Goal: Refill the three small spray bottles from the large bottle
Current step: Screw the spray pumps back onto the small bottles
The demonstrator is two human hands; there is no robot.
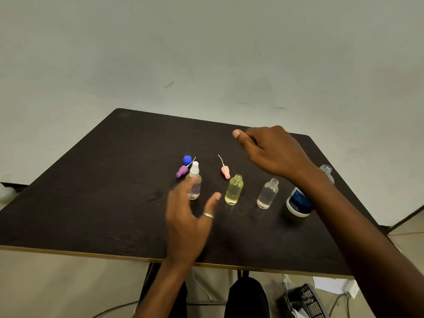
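Note:
Three small clear bottles stand in a row on the dark table (91,203). The left bottle (195,182) wears a white spray top and holds yellowish liquid. The middle bottle (234,190) is uncapped and full of yellow liquid. The right small bottle (267,194) is uncapped and nearly empty. The large bottle (298,203) with a dark blue label stands at the right, partly hidden by my right forearm. My left hand (188,216) hovers open just in front of the capped bottle. My right hand (273,150) is raised above the table, fingers loosely curled, holding nothing.
A pink spray top (226,171) with its tube lies behind the middle bottle. A purple spray top (182,171) and a blue cap (187,159) lie behind the left bottle. Another clear uncapped bottle (327,172) stands at the far right. A basket (305,304) sits on the floor.

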